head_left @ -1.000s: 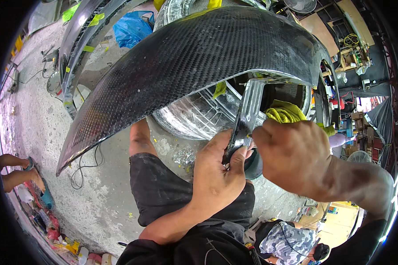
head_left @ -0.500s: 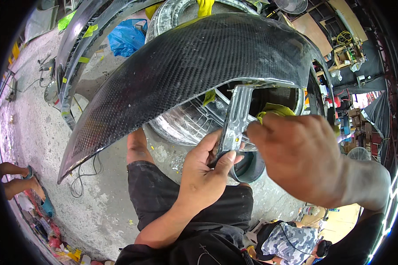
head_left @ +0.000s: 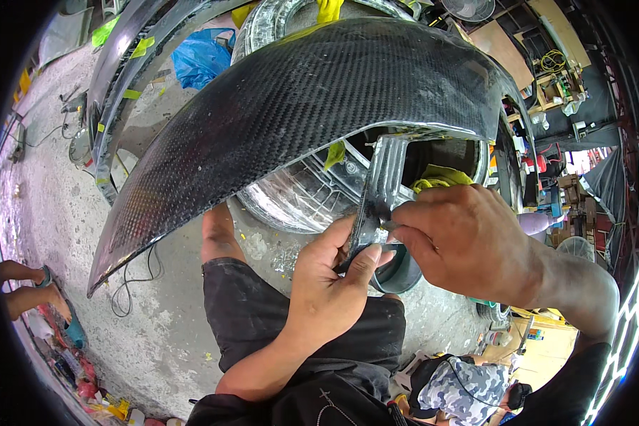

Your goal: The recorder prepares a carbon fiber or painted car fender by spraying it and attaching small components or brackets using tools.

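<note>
A narrow, ridged, glossy grey-black strip (head_left: 386,167) projects from the lower edge of a large, curved panel (head_left: 298,99) in shiny black carbon-look weave, its near end clamped between the left hand's (head_left: 326,291) thumb and fingers. The right hand (head_left: 476,241) curls against the strip; whether it grips anything is hidden. Behind are a whitish-scuffed wheel (head_left: 284,202) and crumpled yellow cloth (head_left: 444,176).

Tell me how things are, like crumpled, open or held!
Black, shiny, woven-pattern curved panel: marked with pale specks.
Long grey grooved strip: lower end held.
Left hand: fingers gripping the strip.
Right hand: fingers pinched together; anything inside unclear.
Blue plastic bag: crumpled.
Bright yellow cloth: bunched up.
Thin yellow cable: coiled.
Dark round container: open-topped, partly hidden.
</note>
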